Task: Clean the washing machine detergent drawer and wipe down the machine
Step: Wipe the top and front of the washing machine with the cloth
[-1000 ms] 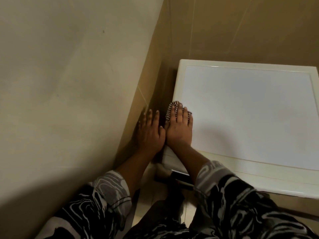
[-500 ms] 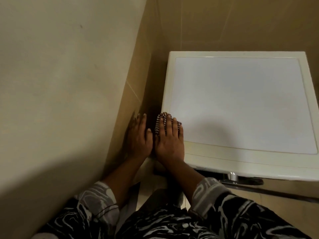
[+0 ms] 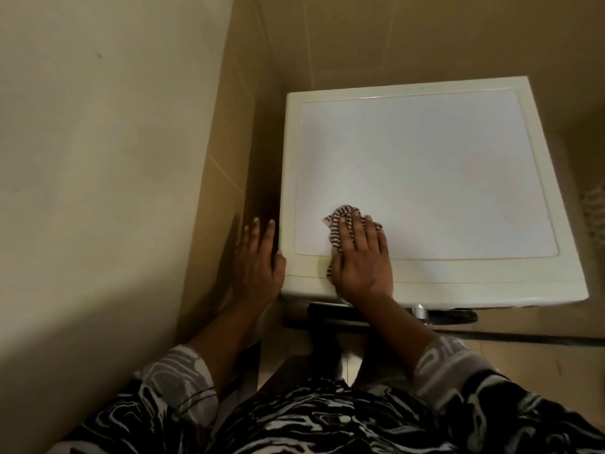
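While the washing machine (image 3: 425, 165) top is wiped, a striped cloth (image 3: 342, 217) is pressed under the flat right hand (image 3: 363, 263). The straight-fingered left hand (image 3: 258, 257) is braced against its left side. Rightward strokes seem needed next.

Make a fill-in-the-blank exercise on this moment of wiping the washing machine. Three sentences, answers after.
1. The right hand presses a ____ cloth flat on the washing machine.
2. The left hand rests against the machine's ____ side, by the wall.
3. The cloth lies on the machine's ____ surface, near its front edge.
Missing words: striped; left; top.
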